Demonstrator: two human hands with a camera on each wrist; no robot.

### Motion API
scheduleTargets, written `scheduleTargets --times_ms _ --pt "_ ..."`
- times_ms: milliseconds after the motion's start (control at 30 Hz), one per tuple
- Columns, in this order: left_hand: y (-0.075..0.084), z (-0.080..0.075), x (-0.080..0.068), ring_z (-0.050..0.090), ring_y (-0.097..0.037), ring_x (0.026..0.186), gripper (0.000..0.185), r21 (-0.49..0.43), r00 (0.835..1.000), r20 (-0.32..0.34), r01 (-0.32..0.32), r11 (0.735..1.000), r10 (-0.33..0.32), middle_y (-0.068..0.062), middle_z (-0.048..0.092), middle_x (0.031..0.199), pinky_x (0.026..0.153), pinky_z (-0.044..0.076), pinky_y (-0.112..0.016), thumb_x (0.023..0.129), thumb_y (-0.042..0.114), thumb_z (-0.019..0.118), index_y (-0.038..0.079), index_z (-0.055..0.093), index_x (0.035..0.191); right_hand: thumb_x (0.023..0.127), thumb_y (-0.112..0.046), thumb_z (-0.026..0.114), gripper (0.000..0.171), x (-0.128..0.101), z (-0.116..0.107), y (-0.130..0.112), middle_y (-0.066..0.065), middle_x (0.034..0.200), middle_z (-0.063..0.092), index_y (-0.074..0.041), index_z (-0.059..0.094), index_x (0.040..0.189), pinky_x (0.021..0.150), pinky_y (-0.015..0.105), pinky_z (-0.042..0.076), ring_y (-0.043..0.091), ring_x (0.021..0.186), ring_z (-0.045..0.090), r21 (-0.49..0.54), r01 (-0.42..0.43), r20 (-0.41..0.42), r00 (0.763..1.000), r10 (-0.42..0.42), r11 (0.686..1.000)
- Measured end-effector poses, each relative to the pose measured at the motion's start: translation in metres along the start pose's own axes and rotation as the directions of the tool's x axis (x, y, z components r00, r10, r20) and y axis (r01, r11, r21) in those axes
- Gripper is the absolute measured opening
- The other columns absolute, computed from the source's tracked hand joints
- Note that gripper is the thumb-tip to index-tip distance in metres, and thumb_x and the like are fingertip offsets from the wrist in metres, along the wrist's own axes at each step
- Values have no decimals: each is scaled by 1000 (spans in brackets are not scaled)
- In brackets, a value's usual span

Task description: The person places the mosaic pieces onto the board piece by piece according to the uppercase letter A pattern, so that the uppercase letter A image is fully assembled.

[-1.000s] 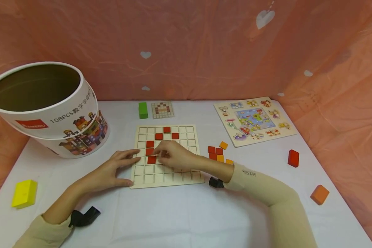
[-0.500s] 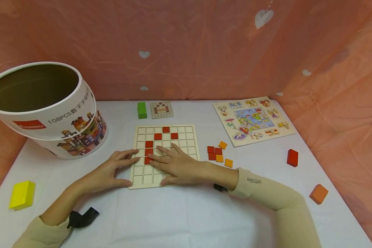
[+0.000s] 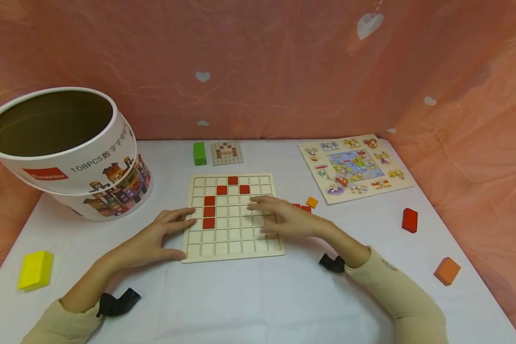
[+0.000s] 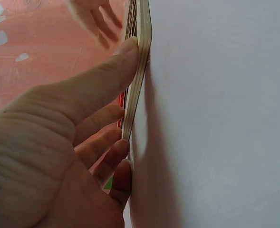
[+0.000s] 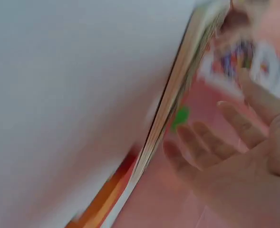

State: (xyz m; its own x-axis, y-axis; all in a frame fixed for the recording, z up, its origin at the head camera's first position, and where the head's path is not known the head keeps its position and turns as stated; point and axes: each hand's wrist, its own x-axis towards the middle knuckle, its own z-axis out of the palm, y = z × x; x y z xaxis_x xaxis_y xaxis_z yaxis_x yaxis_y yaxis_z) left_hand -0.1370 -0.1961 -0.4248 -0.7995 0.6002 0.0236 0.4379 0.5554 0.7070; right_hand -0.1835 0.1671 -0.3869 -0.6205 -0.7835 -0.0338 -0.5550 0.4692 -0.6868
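Pale wooden grid board bearing red tiles; white worktop; yellow block near left; green block far; pink backdrop with white hearts.

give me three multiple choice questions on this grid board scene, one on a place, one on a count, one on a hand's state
1. Where does the green block stand?
A. beyond the grid board, beside the small pattern card
B. inside the round tub
C. on the picture puzzle

2. How many red tiles lie in the grid board?
A. two
B. six
C. ten

3. How is the right hand?
A. fist round a block
B. fingers spread, holding nothing, over the board's right edge
C. off the table

Answers:
1 A, the head view shows it left of the card, behind the board.
2 B, three near the top, three in a column at left.
3 B, the head view shows straight fingers and no tile in them.
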Motion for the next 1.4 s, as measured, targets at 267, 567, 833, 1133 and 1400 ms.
scheduleTargets --times_ms 267,567,833,1133,1400 --pt "1 -1 0 26 -39 141 78 -1 1000 1 12 1000 -12 -14 33 157 108 27 -63 78 32 84 -1 53 142 86 8 71 31 -38 -26 47 13 108 66 3 67 116 87 44 52 28 98 60 101 -134 -287 945 158 986" --pt "0 1 0 26 -37 141 78 6 1000 -1 6 1000 -6 -13 33 157 108 27 -62 78 34 84 0 53 142 85 12 69 28 -40 -24 49 10 106 67 2 68 112 87 41 52 26 97 62 62 -183 -277 941 193 981" --pt "-1 1 0 26 -38 141 78 6 1000 1 10 1000 -10 -14 33 157 108 27 -62 78 34 84 0 53 142 84 13 69 29 -39 -21 49 8 104 64 1 68 110 89 40 50 24 95 57 5 -193 -257 948 188 981" --pt "0 1 2 26 -38 141 78 7 1000 -1 7 1000 -7 -14 33 157 107 28 -62 78 34 84 0 53 142 83 11 72 24 -38 -26 47 7 97 60 2 70 105 84 37 51 23 91 57 -50 -197 -229 957 181 979" --pt "1 1 1 26 -39 141 78 9 1000 -3 0 1000 0 -15 34 156 107 27 -63 78 34 84 0 54 141 87 7 70 14 -12 -41 42 10 96 70 4 72 100 76 28 50 21 83 58 95 -169 -159 970 182 981"
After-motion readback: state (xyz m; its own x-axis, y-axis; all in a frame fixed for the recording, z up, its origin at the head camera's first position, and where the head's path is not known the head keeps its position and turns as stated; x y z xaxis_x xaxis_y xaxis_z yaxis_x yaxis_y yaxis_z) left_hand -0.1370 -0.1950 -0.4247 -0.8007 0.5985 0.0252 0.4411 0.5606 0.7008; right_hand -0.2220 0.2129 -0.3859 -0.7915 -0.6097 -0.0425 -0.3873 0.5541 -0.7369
